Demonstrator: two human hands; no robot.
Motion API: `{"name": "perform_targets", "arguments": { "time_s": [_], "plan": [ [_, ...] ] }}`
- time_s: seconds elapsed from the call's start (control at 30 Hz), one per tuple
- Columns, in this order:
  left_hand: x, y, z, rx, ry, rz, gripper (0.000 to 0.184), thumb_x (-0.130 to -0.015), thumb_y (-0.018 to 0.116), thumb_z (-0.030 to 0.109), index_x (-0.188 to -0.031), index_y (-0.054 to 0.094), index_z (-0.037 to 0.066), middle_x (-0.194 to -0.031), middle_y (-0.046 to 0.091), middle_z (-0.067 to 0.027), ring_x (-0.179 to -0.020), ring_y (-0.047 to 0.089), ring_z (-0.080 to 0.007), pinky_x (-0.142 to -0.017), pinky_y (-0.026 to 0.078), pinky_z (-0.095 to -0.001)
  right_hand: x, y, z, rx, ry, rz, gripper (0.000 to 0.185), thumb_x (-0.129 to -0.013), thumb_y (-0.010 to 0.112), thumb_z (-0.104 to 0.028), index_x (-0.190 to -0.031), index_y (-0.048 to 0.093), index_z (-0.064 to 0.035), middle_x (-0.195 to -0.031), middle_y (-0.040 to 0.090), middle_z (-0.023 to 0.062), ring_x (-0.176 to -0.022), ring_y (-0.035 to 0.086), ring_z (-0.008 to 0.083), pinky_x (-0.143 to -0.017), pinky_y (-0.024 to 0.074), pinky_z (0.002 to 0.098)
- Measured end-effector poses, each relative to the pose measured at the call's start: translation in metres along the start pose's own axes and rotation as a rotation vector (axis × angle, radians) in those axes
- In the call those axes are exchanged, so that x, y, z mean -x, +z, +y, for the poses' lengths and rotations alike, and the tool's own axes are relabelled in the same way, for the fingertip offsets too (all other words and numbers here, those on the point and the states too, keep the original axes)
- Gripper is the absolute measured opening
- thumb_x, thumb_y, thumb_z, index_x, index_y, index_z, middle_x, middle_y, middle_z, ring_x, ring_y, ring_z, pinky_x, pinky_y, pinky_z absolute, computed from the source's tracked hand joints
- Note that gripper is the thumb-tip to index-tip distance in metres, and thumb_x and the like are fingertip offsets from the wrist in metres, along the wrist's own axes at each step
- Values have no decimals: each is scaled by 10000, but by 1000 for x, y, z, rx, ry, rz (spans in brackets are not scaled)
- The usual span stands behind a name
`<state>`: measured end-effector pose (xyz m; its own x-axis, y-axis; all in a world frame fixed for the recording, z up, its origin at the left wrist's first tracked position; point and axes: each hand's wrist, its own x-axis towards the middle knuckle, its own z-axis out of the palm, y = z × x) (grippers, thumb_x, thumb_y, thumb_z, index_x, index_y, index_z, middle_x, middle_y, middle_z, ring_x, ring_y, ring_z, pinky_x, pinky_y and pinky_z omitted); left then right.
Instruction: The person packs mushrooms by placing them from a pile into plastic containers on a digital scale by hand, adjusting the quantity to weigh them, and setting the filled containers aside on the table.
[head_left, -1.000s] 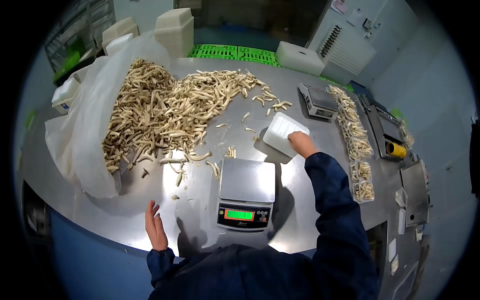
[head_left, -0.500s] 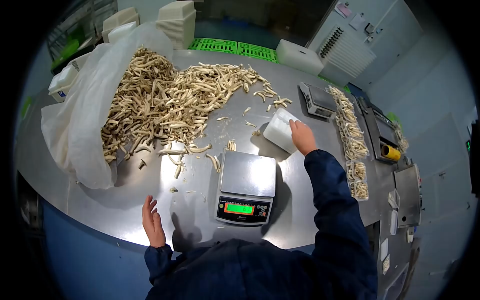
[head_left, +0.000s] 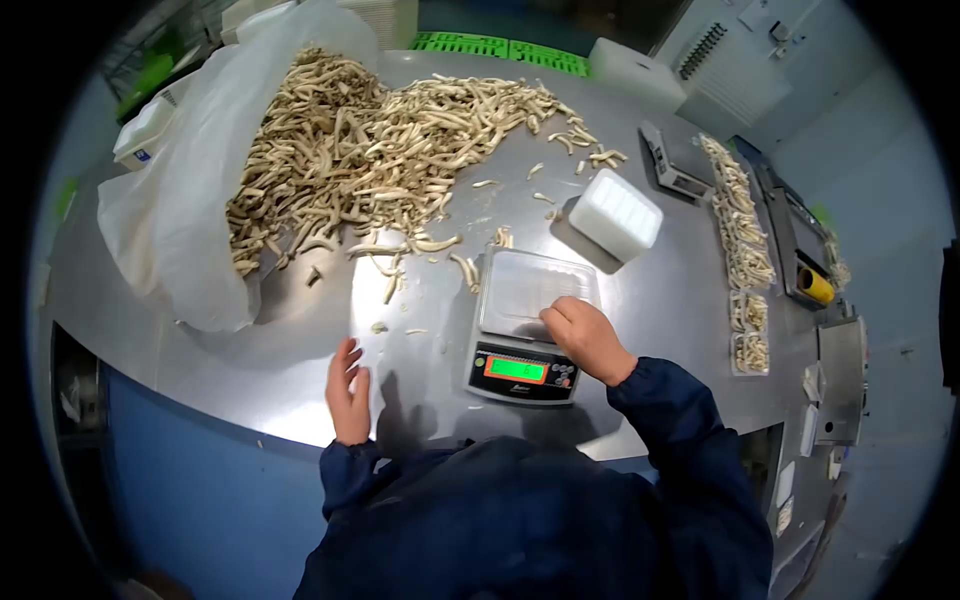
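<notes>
My right hand (head_left: 590,340) is over the right front corner of the digital scale (head_left: 522,374), fingers curled and pinching the edge of a clear plastic tray (head_left: 535,285) that lies on the weighing plate. The scale's green display is lit. Held above the front of the steel table, my left hand (head_left: 348,392) is open and holds nothing. Behind the scale, to its right, stands a stack of white plastic trays (head_left: 617,215). A large heap of long, pale mushrooms (head_left: 400,150) lies behind and left of the scale, with several loose ones near it.
A translucent plastic bag (head_left: 180,220) lies along the heap's left side. At the right, a row of filled mushroom trays (head_left: 742,240) runs along the steel table (head_left: 670,310), near a second scale (head_left: 676,165). Green crates (head_left: 460,44) and a white box (head_left: 635,75) line the back.
My right hand has moved from the white tray stack to the scale, where a clear tray now lies on the plate. My left hand stays open. The camera view has shifted.
</notes>
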<state>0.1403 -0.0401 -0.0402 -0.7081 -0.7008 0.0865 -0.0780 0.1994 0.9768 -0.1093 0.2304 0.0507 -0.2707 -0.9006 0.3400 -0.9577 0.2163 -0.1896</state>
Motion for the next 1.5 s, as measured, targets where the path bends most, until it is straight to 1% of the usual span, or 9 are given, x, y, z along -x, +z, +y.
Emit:
{"name": "perform_targets", "arguments": {
  "time_s": [0.17,0.33,0.47,0.57,0.9,1.07,1.27,1.43,1.5],
  "plan": [
    [-17,11,-8,-387,62,-93,346,-810,662,94,-1146,615,20,-909,542,-122,-859,560,-262,-757,471,-350,5,1,-15,-103,137,17,213,-772,663,-64,-958,570,-16,-857,535,128,-803,567,304,-685,465,386],
    [-50,27,-31,-636,109,-26,424,-802,671,133,-1196,573,10,-996,555,-159,-963,542,-333,-832,467,-403,40,-6,-25,-236,586,311,209,-813,669,-38,-1011,617,8,-901,612,144,-810,615,302,-700,490,350],
    [-90,53,-50,-692,226,7,484,-794,678,148,-1231,538,-4,-1050,564,-178,-1010,536,-370,-891,443,-429,95,-2,-32,-262,872,468,104,-871,599,-21,-959,640,15,-838,617,100,-706,576,174,-634,459,272],
    [-114,95,-38,-530,353,-218,445,-789,681,140,-1197,565,6,-1081,566,-176,-1033,535,-362,-901,446,-419,128,1,-38,-249,996,468,95,-890,593,-42,-949,646,10,-822,620,80,-674,556,152,-615,451,263],
    [-138,182,-51,-730,692,-428,322,-785,642,126,-1095,567,79,-1259,501,-124,-1276,407,-304,-1070,271,-543,148,-1,-53,-246,1059,437,97,-890,599,-54,-935,653,12,-806,654,99,-652,589,154,-607,465,270],
    [-188,166,-73,-957,766,-146,215,-839,569,140,-1045,577,79,-1234,522,-114,-1217,451,-291,-1046,305,-513,154,3,-53,-206,1048,363,102,-904,590,-52,-936,651,22,-764,653,91,-669,630,137,-614,490,254],
    [-239,214,-6,-651,727,-679,349,-816,650,199,-1162,629,152,-1176,574,-67,-1183,460,-296,-1008,346,-430,171,9,-52,-301,1145,415,114,-906,589,-61,-942,651,28,-779,655,91,-675,626,138,-618,484,255],
    [-266,278,-32,-590,604,-1143,154,-774,697,275,-905,753,217,-1126,597,-48,-1076,505,-314,-965,395,-429,180,4,-51,-305,1187,463,115,-889,596,-54,-937,656,33,-788,654,118,-634,588,170,-590,466,282],
    [-278,277,-48,-620,612,-1148,150,-769,700,286,-894,750,220,-1099,595,-49,-1056,507,-313,-945,403,-431,185,3,-48,-287,1198,478,115,-885,597,-51,-936,656,33,-779,655,116,-631,587,168,-584,464,283]
  ]
}}
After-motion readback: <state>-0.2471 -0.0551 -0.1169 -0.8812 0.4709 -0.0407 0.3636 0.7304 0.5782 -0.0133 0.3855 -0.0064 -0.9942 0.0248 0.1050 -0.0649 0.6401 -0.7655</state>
